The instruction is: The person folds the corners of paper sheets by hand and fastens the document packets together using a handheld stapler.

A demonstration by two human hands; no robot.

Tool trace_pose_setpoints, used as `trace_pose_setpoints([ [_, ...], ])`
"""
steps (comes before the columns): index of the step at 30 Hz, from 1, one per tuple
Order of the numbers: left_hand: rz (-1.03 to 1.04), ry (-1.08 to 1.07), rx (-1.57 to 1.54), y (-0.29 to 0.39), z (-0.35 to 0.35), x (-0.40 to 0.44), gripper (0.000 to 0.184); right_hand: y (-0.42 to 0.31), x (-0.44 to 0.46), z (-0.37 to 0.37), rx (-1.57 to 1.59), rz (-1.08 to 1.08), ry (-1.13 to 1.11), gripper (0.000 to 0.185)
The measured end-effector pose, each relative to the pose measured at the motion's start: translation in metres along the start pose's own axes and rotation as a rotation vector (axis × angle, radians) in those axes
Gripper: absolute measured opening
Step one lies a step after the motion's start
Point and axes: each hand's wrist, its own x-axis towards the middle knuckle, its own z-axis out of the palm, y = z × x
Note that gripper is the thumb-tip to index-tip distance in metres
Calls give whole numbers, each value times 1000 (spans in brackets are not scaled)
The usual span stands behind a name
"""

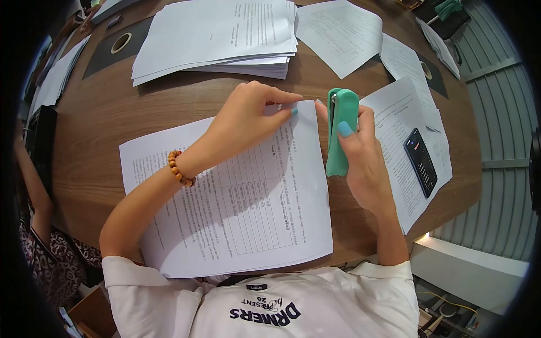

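Printed sheets (253,214) lie on the table in front of me, with text and a ruled grid on the top page. At their upper edge my left hand (256,115) pinches the paper between thumb and fingers; a bead bracelet circles that wrist. My right hand (360,146) is wrapped round a green stapler (344,132), held upright just right of the sheets' top right corner. Its index fingertip is close to that corner. The stapler and the sheets look apart.
A thick paper stack (220,36) is at the back. Loose sheets (338,34) lie at the back right. A phone (421,162) rests on papers at the right. Another person's arm (34,186) shows at the far left, near a black tray (42,149).
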Motion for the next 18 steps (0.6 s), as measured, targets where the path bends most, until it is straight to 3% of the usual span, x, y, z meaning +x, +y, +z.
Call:
trace_pose_setpoints([
  [10,-8,12,-37,-1,0,0,28,5,3,-1,-62,4,-44,50],
  [13,-13,34,-54,-3,3,-1,25,9,8,-9,37,30,36,47],
  [15,-23,55,-51,-6,6,-1,25,13,19,-21,414,-58,54,41],
  [17,31,80,-89,-11,8,-2,24,31,29,-50,456,-115,-48,36],
  [18,33,85,-95,-11,7,-3,24,31,34,-59,251,-86,-150,35],
])
